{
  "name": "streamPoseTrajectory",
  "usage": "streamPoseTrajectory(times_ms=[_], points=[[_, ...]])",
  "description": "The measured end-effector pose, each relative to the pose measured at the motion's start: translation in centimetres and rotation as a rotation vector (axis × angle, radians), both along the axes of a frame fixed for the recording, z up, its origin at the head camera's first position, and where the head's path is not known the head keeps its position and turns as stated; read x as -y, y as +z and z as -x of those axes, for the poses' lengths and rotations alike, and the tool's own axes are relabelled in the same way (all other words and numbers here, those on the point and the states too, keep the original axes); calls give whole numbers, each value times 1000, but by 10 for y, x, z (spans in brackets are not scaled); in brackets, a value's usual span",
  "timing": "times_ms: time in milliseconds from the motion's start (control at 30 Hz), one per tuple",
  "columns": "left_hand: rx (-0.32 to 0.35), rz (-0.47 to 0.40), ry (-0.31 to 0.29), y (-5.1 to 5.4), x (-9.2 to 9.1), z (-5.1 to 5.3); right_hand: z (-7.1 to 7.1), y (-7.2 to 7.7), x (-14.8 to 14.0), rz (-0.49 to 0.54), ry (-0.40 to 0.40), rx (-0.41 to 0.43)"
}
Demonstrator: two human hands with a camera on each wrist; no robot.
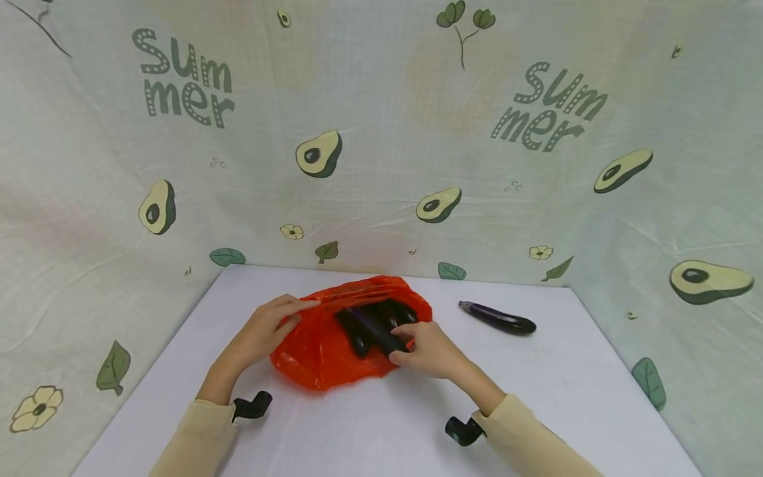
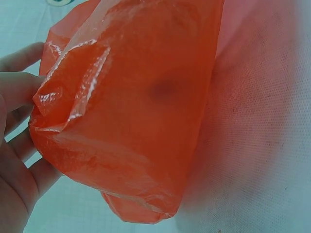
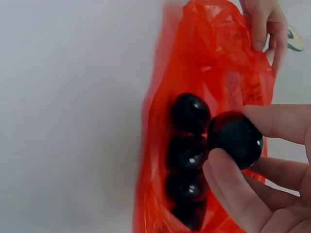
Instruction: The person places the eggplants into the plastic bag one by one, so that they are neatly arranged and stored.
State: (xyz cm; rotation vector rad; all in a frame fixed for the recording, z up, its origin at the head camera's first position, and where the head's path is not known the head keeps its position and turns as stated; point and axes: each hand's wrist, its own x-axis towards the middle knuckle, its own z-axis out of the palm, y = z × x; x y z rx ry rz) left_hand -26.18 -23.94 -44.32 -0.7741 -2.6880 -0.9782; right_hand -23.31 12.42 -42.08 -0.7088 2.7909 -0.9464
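A red plastic bag (image 1: 316, 358) lies on its side with its mouth facing me, and several dark purple eggplants (image 3: 189, 153) are inside. The right hand (image 1: 432, 351) grips the rounded end of one eggplant (image 3: 235, 138) at the bag's mouth, thumb and fingers around it. That eggplant's other end reaches into the bag. At the bag's left side, the left hand (image 1: 265, 331) holds the plastic edge between thumb and fingers. In the left wrist view the bag (image 2: 146, 111) covers some of its fingertips. Another eggplant (image 1: 497, 318) rests on the table right of the bag.
The white table (image 1: 357, 437) carries the bag and the separate eggplant. A cloth printed with avocados (image 1: 381, 99) hangs at the back and along both sides. Black wrist cameras (image 1: 253, 405) sit at both sleeves.
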Motion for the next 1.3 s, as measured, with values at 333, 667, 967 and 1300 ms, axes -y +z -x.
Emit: streamPoseTrajectory(times_ms=[333,667,967,1300], points=[[-10,9,3,1,0,1,7,-18,24,79,-74,-26],[-15,7,-4,3,-1,0,3,-27,45,169,-116,-28],[1,-8,-2,5,0,-1,2,-33,64,213,-143,-73],[-19,3,0,4,1,0,3,-42,79,208,-183,-111]])
